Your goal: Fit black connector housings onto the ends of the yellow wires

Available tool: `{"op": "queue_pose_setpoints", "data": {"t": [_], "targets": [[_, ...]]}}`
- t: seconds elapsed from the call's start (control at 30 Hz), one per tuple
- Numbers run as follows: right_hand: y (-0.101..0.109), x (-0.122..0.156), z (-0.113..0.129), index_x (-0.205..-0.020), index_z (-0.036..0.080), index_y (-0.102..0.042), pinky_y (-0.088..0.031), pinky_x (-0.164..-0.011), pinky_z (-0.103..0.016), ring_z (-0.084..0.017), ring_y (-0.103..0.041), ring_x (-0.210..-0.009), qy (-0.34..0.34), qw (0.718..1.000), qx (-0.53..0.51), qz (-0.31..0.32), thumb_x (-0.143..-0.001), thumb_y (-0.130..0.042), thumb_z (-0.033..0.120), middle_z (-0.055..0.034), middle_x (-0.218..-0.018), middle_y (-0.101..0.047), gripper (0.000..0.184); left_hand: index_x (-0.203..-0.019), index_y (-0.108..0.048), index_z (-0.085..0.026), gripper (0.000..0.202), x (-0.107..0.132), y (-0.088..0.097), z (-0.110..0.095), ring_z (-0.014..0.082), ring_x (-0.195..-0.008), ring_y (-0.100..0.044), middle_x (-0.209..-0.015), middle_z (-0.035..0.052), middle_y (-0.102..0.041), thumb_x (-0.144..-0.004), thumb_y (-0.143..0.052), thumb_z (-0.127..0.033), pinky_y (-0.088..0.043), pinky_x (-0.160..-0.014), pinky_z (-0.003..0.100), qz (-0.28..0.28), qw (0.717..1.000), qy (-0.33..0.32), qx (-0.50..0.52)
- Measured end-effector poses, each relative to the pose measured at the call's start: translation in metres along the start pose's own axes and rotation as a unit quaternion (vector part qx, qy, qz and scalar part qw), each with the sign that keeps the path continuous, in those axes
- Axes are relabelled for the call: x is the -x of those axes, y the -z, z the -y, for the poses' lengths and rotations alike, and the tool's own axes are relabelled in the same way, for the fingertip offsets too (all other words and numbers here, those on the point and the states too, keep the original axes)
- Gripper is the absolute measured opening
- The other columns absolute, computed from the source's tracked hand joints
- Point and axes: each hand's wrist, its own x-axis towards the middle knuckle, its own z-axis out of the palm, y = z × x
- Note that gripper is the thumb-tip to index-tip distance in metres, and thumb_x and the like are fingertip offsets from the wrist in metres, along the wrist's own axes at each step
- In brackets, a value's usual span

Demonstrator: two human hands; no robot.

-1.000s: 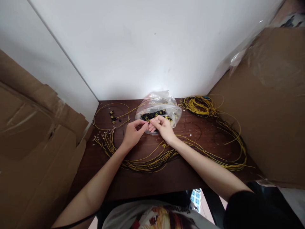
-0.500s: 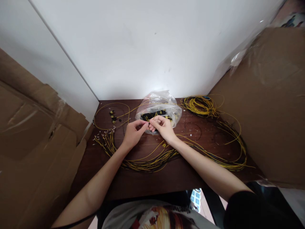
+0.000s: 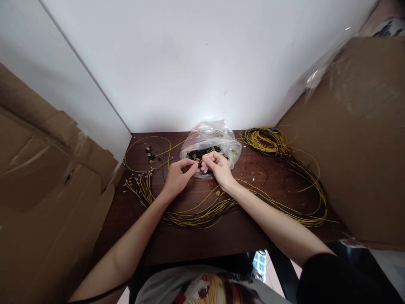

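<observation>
Thin yellow strand juts up from your right grip, only short stretch visible, rest hidden by your hand. Whatever sits in your left grip too small to tell. Clear plastic bag lies slumped, crumpled on tabletop; small black and yellow parts heaped inside, partly hidden.

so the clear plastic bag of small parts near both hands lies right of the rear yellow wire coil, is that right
Not quite: the clear plastic bag of small parts near the left hand and right hand lies left, not right, of the rear yellow wire coil, as the head view shows.
</observation>
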Motion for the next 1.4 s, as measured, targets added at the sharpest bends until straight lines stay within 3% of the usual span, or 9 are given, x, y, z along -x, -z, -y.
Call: {"op": "queue_pose_setpoints", "data": {"t": [0.27, 0.47, 0.7, 0.93, 1.4], "targets": [[-0.001, 0.0, 0.0, -0.067, 0.018, -0.05, -0.043, -0.048, -0.021, -0.008, -0.052, -0.049, 0.01, 1.0, 0.023, 0.004, -0.068, -0.068, 0.044, 0.0031, -0.059, -0.056, 0.032, -0.079, -0.067, -0.013, 0.022, 0.001, 0.0, -0.001, 0.0158, -0.067, -0.062, -0.072, 0.0052, -0.069, -0.076, -0.057, -0.031, -0.047, -0.066, 0.025, 0.004, 1.0, 0.002, 0.004], [-0.001, 0.002, 0.001, -0.066, 0.018, -0.049, -0.043, -0.049, -0.021, -0.008, -0.052, -0.051, 0.017, 0.999, 0.037, 0.015, -0.067, -0.069, 0.044, 0.0029, -0.061, -0.056, 0.032, -0.09, -0.064, -0.014, 0.023, 0.004, -0.001, -0.001, 0.0136, -0.063, -0.06, -0.072, 0.0034, -0.066, -0.078, -0.054, -0.031, -0.045, -0.061, 0.023, 0.009, 1.0, -0.015, 0.013], [0.0, 0.003, 0.002, -0.064, 0.018, -0.051, -0.042, -0.05, -0.022, -0.008, -0.049, -0.049, 0.023, 0.998, 0.061, 0.019, -0.069, -0.068, 0.042, 0.0032, -0.057, -0.056, 0.03, -0.089, -0.065, -0.016, 0.022, 0.007, -0.001, -0.007, 0.0086, -0.052, -0.046, -0.062, -0.002, -0.056, -0.075, -0.06, -0.033, -0.035, -0.051, 0.02, 0.004, 0.994, -0.065, -0.09], [-0.001, 0.004, 0.006, -0.061, 0.018, -0.05, -0.042, -0.049, -0.022, -0.008, -0.049, -0.049, 0.012, 0.999, 0.049, 0.014, -0.069, -0.068, 0.041, 0.0029, -0.055, -0.056, 0.03, -0.081, -0.067, -0.016, 0.018, 0.007, -0.002, -0.006, 0.0107, -0.055, -0.049, -0.068, 0.0018, -0.064, -0.078, -0.056, -0.03, -0.036, -0.054, 0.022, -0.007, 0.988, -0.084, -0.126], [0.004, -0.002, -0.004, -0.065, 0.019, -0.048, -0.042, -0.047, -0.021, -0.008, -0.049, -0.045, 0.016, 0.999, -0.028, -0.025, -0.069, -0.068, 0.041, 0.005, -0.052, -0.054, 0.03, -0.088, -0.069, -0.016, 0.022, 0.008, -0.002, -0.005, 0.0122, -0.059, -0.054, -0.075, 0.0038, -0.069, -0.081, -0.054, -0.029, -0.037, -0.057, 0.022, -0.007, 0.982, -0.1, -0.161]]}}
